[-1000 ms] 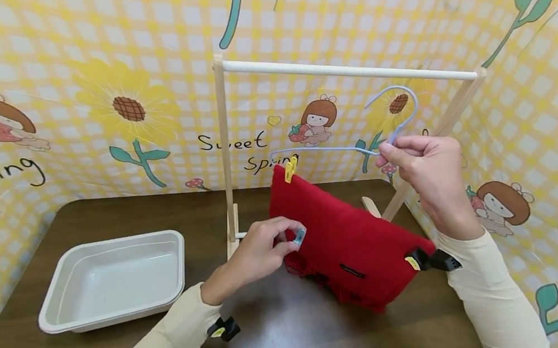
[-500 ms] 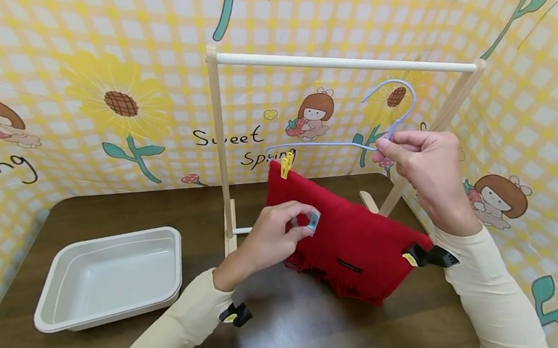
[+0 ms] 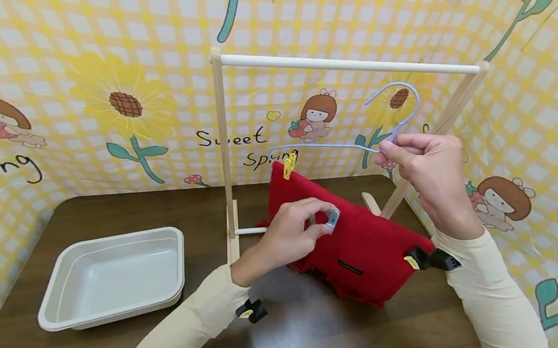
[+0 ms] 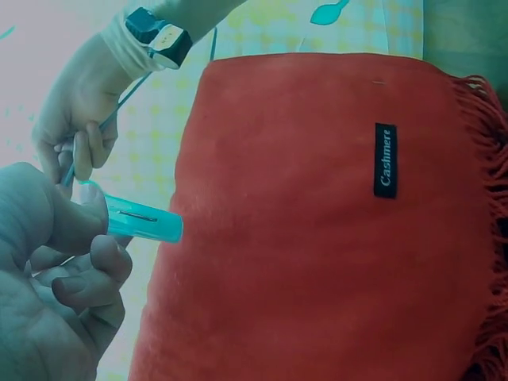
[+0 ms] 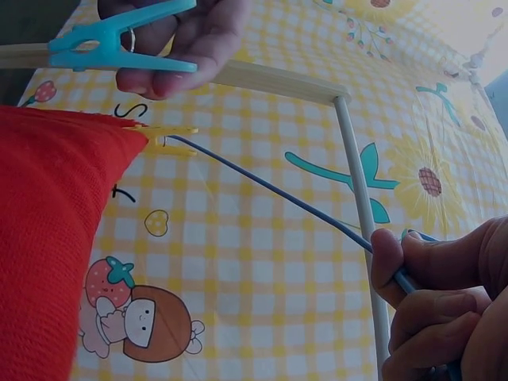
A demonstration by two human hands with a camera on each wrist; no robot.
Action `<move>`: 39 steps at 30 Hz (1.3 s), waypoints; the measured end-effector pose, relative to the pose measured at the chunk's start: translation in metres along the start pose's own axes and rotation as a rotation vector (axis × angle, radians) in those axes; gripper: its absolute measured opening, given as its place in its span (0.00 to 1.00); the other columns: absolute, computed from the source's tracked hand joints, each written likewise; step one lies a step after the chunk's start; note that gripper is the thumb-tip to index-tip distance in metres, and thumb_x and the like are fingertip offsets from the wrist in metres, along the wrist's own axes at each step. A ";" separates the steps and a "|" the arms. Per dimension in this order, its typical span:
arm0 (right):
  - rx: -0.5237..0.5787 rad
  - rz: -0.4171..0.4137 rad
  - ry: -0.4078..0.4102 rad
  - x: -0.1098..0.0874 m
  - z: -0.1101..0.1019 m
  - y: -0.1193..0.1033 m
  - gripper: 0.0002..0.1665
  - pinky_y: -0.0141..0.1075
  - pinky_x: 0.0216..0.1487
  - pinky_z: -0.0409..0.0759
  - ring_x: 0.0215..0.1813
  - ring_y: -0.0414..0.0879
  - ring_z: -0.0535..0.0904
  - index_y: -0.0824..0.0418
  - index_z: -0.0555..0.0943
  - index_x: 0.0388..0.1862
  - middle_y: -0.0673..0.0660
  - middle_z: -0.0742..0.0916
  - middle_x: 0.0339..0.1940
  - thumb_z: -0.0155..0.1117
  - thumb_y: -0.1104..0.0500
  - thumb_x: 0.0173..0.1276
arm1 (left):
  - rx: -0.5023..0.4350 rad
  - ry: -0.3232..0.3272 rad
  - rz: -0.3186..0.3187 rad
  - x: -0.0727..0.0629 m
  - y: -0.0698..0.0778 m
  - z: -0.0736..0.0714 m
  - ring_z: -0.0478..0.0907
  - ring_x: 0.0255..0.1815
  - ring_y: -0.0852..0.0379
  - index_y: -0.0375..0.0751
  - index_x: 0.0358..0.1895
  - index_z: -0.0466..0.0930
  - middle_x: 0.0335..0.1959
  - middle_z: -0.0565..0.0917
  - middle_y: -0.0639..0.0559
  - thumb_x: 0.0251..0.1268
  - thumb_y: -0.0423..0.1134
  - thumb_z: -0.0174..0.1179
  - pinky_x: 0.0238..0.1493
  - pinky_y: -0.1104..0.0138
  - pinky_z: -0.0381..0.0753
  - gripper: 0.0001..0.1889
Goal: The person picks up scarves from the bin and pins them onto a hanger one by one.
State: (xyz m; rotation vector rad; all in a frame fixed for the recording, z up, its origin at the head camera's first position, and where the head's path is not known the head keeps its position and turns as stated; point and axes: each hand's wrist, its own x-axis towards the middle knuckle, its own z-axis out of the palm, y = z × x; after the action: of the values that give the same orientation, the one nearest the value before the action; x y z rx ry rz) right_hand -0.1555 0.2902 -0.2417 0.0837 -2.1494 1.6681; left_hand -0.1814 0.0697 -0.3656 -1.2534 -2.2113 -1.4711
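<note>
My right hand [image 3: 432, 175] pinches the blue wire hanger [image 3: 322, 144] just below its hook. From the hanger hangs a folded red fringed scarf [image 3: 354, 226], its black label [image 4: 386, 160] reading "Cashmere". A yellow clothespin [image 3: 288, 166] clips the scarf's left top corner to the wire. Between thumb and fingers of my left hand [image 3: 293, 231] is a light blue clothespin [image 3: 333, 218], which overlaps the scarf's middle in the head view. The right wrist view shows this clothespin's two legs spread at the handle end. My right forearm hides part of the scarf's right side.
Behind the scarf stands a wooden rack with a white top bar [image 3: 350, 65] and a low white bar [image 3: 250, 231]. A pale grey plastic basin [image 3: 58, 287] sits on the dark table [image 3: 324, 335] at left. Patterned yellow cloth [image 3: 173, 18] surrounds the table.
My left hand has moved right and slightly up across the front of the scarf, carrying the blue clothespin. My right hand and the hanger have hardly moved.
</note>
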 end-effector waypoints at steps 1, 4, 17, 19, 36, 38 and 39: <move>-0.005 0.002 0.000 0.000 0.000 0.000 0.09 0.28 0.19 0.60 0.20 0.37 0.75 0.64 0.90 0.38 0.52 0.91 0.24 0.76 0.59 0.63 | -0.003 -0.002 0.002 0.001 0.001 0.001 0.73 0.29 0.61 0.35 0.49 0.85 0.39 0.85 0.49 0.61 0.27 0.69 0.32 0.74 0.77 0.13; -0.010 0.007 0.002 -0.001 0.000 0.000 0.10 0.28 0.19 0.61 0.20 0.36 0.76 0.64 0.90 0.38 0.52 0.91 0.24 0.76 0.58 0.63 | -0.008 -0.009 0.004 0.004 0.002 0.004 0.73 0.29 0.61 0.35 0.50 0.85 0.39 0.85 0.49 0.61 0.28 0.69 0.32 0.74 0.77 0.13; -0.006 -0.002 -0.010 -0.002 0.003 -0.002 0.14 0.30 0.18 0.58 0.20 0.38 0.71 0.69 0.89 0.40 0.54 0.91 0.24 0.76 0.58 0.63 | -0.015 -0.002 0.023 0.015 0.010 0.012 0.70 0.27 0.61 0.36 0.49 0.85 0.34 0.83 0.49 0.61 0.28 0.69 0.30 0.75 0.73 0.12; -0.007 -0.005 -0.011 -0.002 0.004 -0.002 0.13 0.31 0.17 0.57 0.18 0.38 0.65 0.70 0.89 0.39 0.55 0.91 0.24 0.75 0.59 0.64 | -0.014 0.004 0.029 0.016 0.010 0.014 0.70 0.26 0.61 0.36 0.48 0.85 0.34 0.84 0.49 0.61 0.28 0.69 0.30 0.75 0.73 0.12; -0.037 -0.007 -0.018 -0.003 0.007 0.001 0.14 0.32 0.17 0.54 0.17 0.40 0.60 0.70 0.89 0.38 0.53 0.91 0.23 0.75 0.57 0.65 | -0.026 0.018 0.080 0.028 0.016 0.029 0.70 0.25 0.61 0.35 0.43 0.83 0.36 0.84 0.47 0.61 0.27 0.69 0.30 0.76 0.73 0.09; -0.037 -0.002 -0.023 -0.003 0.007 0.000 0.12 0.33 0.17 0.53 0.16 0.41 0.57 0.67 0.89 0.37 0.53 0.91 0.24 0.74 0.57 0.65 | -0.035 0.026 0.094 0.029 0.016 0.030 0.71 0.25 0.60 0.35 0.43 0.82 0.36 0.84 0.46 0.61 0.26 0.69 0.30 0.76 0.74 0.09; -0.039 0.002 -0.026 -0.003 0.007 0.000 0.11 0.34 0.17 0.52 0.16 0.41 0.57 0.66 0.89 0.37 0.53 0.90 0.24 0.74 0.57 0.65 | -0.040 0.028 0.099 0.029 0.016 0.031 0.71 0.26 0.60 0.34 0.43 0.82 0.37 0.84 0.46 0.61 0.26 0.68 0.30 0.76 0.74 0.09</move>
State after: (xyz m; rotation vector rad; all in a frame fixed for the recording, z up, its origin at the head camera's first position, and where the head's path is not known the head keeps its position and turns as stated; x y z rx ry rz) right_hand -0.1545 0.2824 -0.2443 0.0928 -2.2003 1.6343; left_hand -0.1794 0.1132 -0.3532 -1.3262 -2.0804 -1.4929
